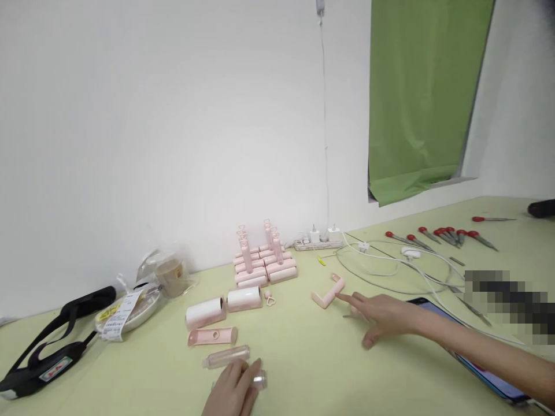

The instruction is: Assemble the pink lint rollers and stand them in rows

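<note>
My left hand point(232, 390) is closed over a clear tube with a silvery end point(259, 379), near the front edge of the view. Just beyond it lies another clear tube point(226, 357), and behind that a pink half-shell point(212, 336) with a small heart-shaped cutout. My right hand point(384, 316) reaches in from the right with its fingers apart. Its index fingertip is at a pink angled handle piece point(330, 292), seemingly touching it. A thin, short thing shows under that hand, too hidden to name. Two white rollers point(206, 313) lie left of centre, with a pink heart-ended piece point(269, 298) beside them.
Pink rollers point(265, 268) are stacked by the wall, some upright. A power strip point(318, 245) and white cables point(416, 266) lie behind my right hand. A phone or tablet point(472, 358) sits under the right forearm. Several red-ended tools point(451, 234), a wrapped bowl point(130, 309), a cup point(171, 276) and black straps point(65, 346) surround.
</note>
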The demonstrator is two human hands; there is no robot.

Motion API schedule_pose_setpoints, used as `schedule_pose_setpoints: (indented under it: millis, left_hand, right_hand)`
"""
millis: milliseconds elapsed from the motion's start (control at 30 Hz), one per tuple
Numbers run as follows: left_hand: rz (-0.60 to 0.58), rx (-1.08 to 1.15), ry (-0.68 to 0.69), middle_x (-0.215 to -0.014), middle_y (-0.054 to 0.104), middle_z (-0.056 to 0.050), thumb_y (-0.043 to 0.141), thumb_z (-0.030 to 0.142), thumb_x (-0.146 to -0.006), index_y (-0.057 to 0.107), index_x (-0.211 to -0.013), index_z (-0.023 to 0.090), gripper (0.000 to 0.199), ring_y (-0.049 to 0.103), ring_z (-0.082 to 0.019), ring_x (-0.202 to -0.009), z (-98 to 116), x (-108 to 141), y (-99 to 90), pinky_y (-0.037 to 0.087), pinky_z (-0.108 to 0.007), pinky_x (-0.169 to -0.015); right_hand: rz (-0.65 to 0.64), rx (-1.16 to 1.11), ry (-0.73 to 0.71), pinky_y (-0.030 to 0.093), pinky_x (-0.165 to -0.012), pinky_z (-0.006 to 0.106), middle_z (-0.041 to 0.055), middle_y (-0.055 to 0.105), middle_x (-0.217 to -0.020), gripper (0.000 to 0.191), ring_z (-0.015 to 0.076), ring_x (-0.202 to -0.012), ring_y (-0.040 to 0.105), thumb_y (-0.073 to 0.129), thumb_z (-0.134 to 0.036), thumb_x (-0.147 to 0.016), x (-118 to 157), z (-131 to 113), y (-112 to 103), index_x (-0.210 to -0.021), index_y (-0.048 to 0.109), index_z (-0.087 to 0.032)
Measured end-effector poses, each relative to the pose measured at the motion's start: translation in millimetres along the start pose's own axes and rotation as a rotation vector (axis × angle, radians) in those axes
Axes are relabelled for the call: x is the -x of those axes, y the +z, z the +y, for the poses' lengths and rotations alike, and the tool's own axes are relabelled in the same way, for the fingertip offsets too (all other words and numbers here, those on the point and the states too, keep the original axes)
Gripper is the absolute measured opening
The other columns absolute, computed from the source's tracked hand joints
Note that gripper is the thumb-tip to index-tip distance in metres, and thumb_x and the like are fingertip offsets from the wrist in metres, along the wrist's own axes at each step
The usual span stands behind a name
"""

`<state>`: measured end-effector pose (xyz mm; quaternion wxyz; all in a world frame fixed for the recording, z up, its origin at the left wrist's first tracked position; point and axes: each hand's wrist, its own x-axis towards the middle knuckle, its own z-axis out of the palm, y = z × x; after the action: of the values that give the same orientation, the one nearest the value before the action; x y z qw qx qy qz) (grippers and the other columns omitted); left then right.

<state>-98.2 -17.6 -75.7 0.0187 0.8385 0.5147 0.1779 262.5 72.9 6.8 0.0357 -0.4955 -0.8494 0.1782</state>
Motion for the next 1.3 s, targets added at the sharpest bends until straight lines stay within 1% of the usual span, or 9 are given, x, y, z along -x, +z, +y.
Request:
schedule_pose_setpoints:
  millis: [167, 300, 367, 567, 767, 900, 1033, 1167, 1300]
  left_hand:
    - [0.074, -0.135, -0.06, -0.127, 0.044, -0.004, 0.043, 0.03, -0.078, 0.035, -0.127, 0.027, 0.05, 0.035, -0.025, -0.116, 2, 3, -12.4, 0.026, -0.042, -0.098]
    - [-0.01, -0.229, -0.178, -0.136, 0.032, -0.003, 0.067, 0.048, -0.05, 0.027, -0.129, 0.032, 0.09, 0.02, -0.031, -0.124, -14, 1, -41.8, 0.006, -0.049, -0.101]
    - [-0.044, -0.252, -0.218, -0.137, 0.029, -0.003, 0.071, 0.051, -0.041, 0.028, -0.128, 0.034, 0.099, 0.015, -0.033, -0.125, -26, -3, -52.1, 0.003, -0.051, -0.101]
    - [-0.198, -0.19, -0.15, -0.138, 0.029, 0.001, 0.059, 0.048, -0.061, 0.022, -0.129, 0.04, 0.078, 0.018, -0.03, -0.126, -33, -11, -45.6, 0.008, -0.052, -0.099]
    - [-0.085, -0.25, -0.215, -0.139, 0.025, -0.001, 0.068, 0.043, -0.05, 0.029, -0.127, 0.036, 0.086, 0.015, -0.03, -0.127, -27, -21, -43.8, 0.008, -0.05, -0.1]
    - [-0.134, -0.163, -0.248, -0.139, 0.023, -0.002, 0.063, 0.044, -0.057, 0.032, -0.126, 0.034, 0.076, 0.016, -0.03, -0.127, -29, -34, -46.8, 0.019, -0.046, -0.099]
    - [-0.114, -0.075, -0.062, -0.126, 0.042, -0.002, 0.059, 0.045, -0.063, 0.037, -0.123, 0.033, 0.065, 0.03, -0.027, -0.118, -17, -39, -36.6, 0.029, -0.039, -0.096]
    - [-0.125, -0.029, 0.066, -0.126, 0.042, -0.003, 0.053, 0.052, -0.067, 0.037, -0.123, 0.034, 0.061, 0.031, -0.027, -0.117, 16, -55, -15.4, 0.022, -0.043, -0.098]
    - [-0.145, -0.011, 0.006, -0.134, 0.033, -0.006, 0.05, 0.06, -0.065, 0.025, -0.13, 0.033, 0.075, 0.024, -0.03, -0.122, 55, -96, 9.6, 0.019, -0.046, -0.098]
  right_hand:
    - [0.025, 0.245, 0.055, 0.034, -0.053, 0.03, 0.0109, 0.057, -0.095, 0.048, 0.0264, -0.068, 0.059, 0.055, -0.022, -0.061, 7, 15, -20, -0.11, 0.052, -0.022]
    - [0.13, 0.343, 0.08, 0.033, -0.05, 0.029, 0.009, 0.056, -0.075, 0.016, 0.0238, -0.057, 0.057, 0.053, -0.018, -0.063, 11, 18, -27, -0.077, 0.06, -0.017]
    - [0.192, 0.323, 0.019, 0.033, -0.051, 0.029, 0.008, 0.056, -0.078, 0.013, 0.0218, -0.059, 0.057, 0.049, -0.022, -0.068, 4, 6, -23, -0.076, 0.059, -0.019]
    - [0.283, 0.217, -0.238, 0.038, -0.065, 0.026, 0.0021, 0.051, -0.115, 0.035, 0.0184, -0.081, 0.058, 0.044, -0.028, -0.076, -71, -67, 19, -0.11, 0.049, -0.026]
    - [0.296, 0.198, -0.323, 0.038, -0.06, 0.024, 0.0011, 0.059, -0.105, 0.033, 0.0202, -0.088, 0.057, 0.049, -0.03, -0.074, -131, -101, 45, -0.106, 0.051, -0.023]
    - [0.324, 0.229, -0.288, 0.037, -0.058, 0.025, 0.0049, 0.061, -0.095, 0.022, 0.0208, -0.08, 0.058, 0.044, -0.024, -0.077, -126, -92, 50, -0.095, 0.056, -0.019]
    - [0.33, 0.267, -0.218, 0.037, -0.057, 0.025, 0.0067, 0.057, -0.1, 0.021, 0.0184, -0.069, 0.059, 0.041, -0.022, -0.079, -95, -64, 51, -0.09, 0.059, -0.02]
    - [0.361, 0.279, -0.136, 0.037, -0.055, 0.027, 0.0087, 0.045, -0.119, 0.031, 0.0173, -0.064, 0.059, 0.043, -0.039, -0.078, -66, -34, 48, -0.101, 0.057, -0.023]
    - [0.409, 0.247, -0.064, 0.038, -0.056, 0.027, 0.0101, 0.047, -0.115, 0.037, 0.0182, -0.068, 0.059, 0.042, -0.04, -0.079, -57, -10, 43, -0.11, 0.052, -0.023]
